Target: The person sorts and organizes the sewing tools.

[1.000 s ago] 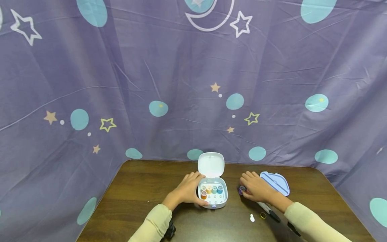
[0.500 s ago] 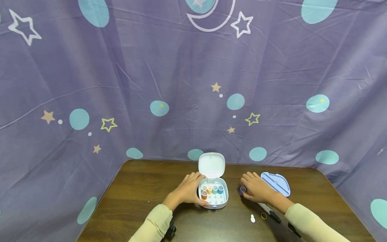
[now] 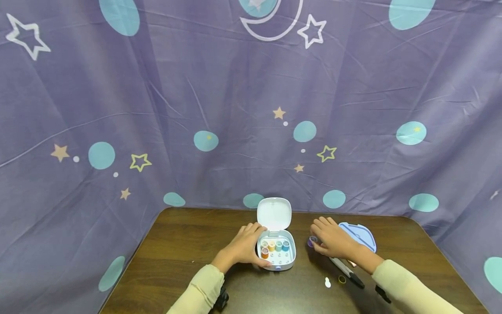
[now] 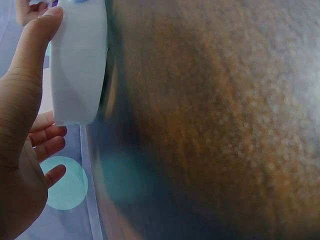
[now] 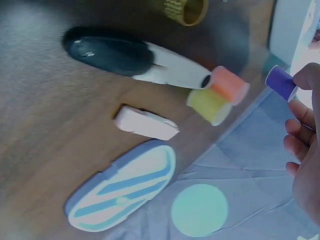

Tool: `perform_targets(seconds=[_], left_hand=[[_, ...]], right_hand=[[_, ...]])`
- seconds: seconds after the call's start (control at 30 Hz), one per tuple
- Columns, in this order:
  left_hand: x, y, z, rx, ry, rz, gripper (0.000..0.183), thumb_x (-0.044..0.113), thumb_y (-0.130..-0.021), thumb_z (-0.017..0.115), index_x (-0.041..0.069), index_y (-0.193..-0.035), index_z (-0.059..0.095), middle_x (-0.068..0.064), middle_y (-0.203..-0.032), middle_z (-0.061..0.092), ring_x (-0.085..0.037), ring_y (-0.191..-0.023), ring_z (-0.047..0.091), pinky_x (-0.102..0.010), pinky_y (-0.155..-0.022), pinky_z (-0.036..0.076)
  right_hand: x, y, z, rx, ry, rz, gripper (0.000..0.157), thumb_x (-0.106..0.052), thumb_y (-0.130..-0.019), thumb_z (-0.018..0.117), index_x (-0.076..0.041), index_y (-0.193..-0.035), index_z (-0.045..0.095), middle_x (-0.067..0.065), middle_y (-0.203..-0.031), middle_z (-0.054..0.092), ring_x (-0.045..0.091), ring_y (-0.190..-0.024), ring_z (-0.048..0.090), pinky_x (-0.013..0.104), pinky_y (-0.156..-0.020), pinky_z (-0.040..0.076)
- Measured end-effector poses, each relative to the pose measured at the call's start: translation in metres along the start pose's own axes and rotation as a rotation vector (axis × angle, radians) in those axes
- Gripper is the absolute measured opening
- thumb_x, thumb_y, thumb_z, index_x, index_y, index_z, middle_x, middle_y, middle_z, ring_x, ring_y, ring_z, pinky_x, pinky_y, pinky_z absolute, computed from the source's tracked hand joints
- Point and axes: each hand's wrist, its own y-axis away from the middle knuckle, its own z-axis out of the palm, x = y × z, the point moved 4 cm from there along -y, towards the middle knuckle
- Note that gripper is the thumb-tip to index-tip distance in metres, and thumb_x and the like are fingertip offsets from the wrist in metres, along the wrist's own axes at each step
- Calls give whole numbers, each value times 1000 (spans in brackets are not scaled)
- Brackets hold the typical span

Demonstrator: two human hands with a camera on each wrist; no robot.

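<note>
Pinching purple spool [image 5: 281, 83] in right hand [image 3: 333, 239], right of surface [image 3: 188, 235] centre toward far edge | just edged that way, apparently lifted clear of coral spool [image 5: 231, 85] and yellow spool [image 5: 207, 105] | shown in right wrist view, hidden in head view | gripping white case [image 4: 77, 65] with left hand [image 3: 245, 245], near far edge's middle

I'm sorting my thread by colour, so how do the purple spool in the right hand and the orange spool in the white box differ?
The purple spool is pinched in the right hand, while the orange spool stands inside the white box. The purple spool's colour is deep violet; the orange spool's is burnt orange. Both have pale rims.
</note>
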Motion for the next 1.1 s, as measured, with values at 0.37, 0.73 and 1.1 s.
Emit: perform_targets(seconds=[0.37, 0.73, 1.1], left_hand=[[2, -1, -1, 8, -31, 5, 104, 71, -62, 84, 10, -141, 52, -1, -125, 56, -19, -116, 50, -41, -107, 40], [2, -1, -1, 7, -43, 12, 105, 73, -62, 83, 10, -141, 53, -1, -125, 55, -19, -116, 50, -40, -107, 40], [3, -2, -1, 10, -63, 17, 105, 73, -63, 83, 9, -140, 53, -1, -124, 55, -19, -115, 50, -39, -106, 41]], right_hand=[[-15, -29, -13, 30, -28, -46, 23, -26, -75, 73, -15, -86, 56, -7, -83, 45, 12, -78, 37, 30, -72, 32], [-36, -53, -16, 10, -14, -75, 24, -26, -77, 77, -15, -88, 59, -6, -84, 47, 13, -81, 41, 33, -75, 36], [-50, -62, -5, -27, -16, -121, 26, -28, -82, 79, -16, -93, 58, -6, -85, 46, 12, -81, 40, 31, -75, 37]])
